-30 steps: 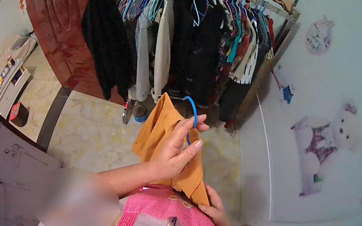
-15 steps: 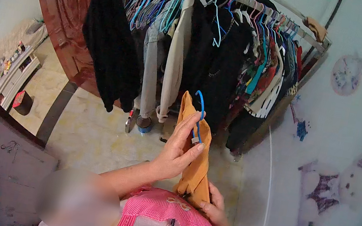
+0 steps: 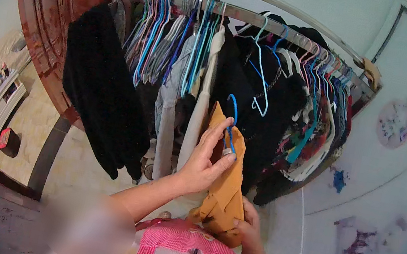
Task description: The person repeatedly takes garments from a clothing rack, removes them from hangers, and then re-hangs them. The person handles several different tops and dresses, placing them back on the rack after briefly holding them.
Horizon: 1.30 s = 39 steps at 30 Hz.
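In front of my chest hangs a mustard-orange garment (image 3: 225,195) on a blue hanger (image 3: 234,111), whose hook sticks up above the collar. My left hand (image 3: 205,155) is closed at the collar, its fingers on one side and the thumb at the base of the hook. A small pale label (image 3: 228,152) shows beside the thumb. Lower down, my right hand (image 3: 250,225) grips the right edge of the garment, thumb in front and the other fingers partly hidden behind the cloth. The garment hangs narrow, as if folded.
A metal clothes rack (image 3: 244,14) stands ahead, crowded with clothes and several hangers. One light-blue hanger (image 3: 261,77) hangs bare at its middle. A black fuzzy garment (image 3: 102,88) fills the left end. A brown door (image 3: 61,12) stands at the left; a white wall is at the right.
The rack looks closer and sits lower in the picture. Both hands keep hold of the orange garment and hanger, with the right hand slightly higher on the cloth.
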Each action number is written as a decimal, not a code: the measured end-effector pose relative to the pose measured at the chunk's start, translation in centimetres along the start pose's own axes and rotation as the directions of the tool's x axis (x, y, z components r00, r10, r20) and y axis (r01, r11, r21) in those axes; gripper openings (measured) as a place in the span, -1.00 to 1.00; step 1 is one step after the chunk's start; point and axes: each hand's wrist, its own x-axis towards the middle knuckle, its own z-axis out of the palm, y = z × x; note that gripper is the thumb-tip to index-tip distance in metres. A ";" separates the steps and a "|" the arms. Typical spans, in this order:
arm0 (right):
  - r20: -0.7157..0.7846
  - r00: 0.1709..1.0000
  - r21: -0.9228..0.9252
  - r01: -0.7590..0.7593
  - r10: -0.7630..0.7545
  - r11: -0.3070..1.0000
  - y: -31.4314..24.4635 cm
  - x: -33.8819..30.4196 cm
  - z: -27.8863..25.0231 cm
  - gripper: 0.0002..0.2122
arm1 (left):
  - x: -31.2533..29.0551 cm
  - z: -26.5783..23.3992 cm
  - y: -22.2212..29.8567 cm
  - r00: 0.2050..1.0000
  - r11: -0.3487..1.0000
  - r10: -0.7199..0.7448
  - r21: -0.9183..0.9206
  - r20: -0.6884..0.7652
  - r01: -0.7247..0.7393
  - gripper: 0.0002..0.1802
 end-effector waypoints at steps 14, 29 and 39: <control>-0.032 0.993 0.133 0.115 -0.112 0.984 -1.5 19.6 -0.4 -0.35 | 6.8 -8.3 -7.6 0.999 0.913 0.042 0.405 0.025 -0.049 -0.53; 0.092 0.964 0.208 0.225 -0.248 0.952 -6.1 28.8 -4.4 -0.35 | 8.9 -7.9 -8.3 0.997 0.878 0.030 0.479 -0.066 0.006 -0.57; 0.098 0.989 0.148 0.099 -0.114 0.984 -11.1 26.9 -2.4 -0.29 | 9.7 -6.8 -9.2 0.983 0.901 0.039 0.431 -0.177 0.042 -0.63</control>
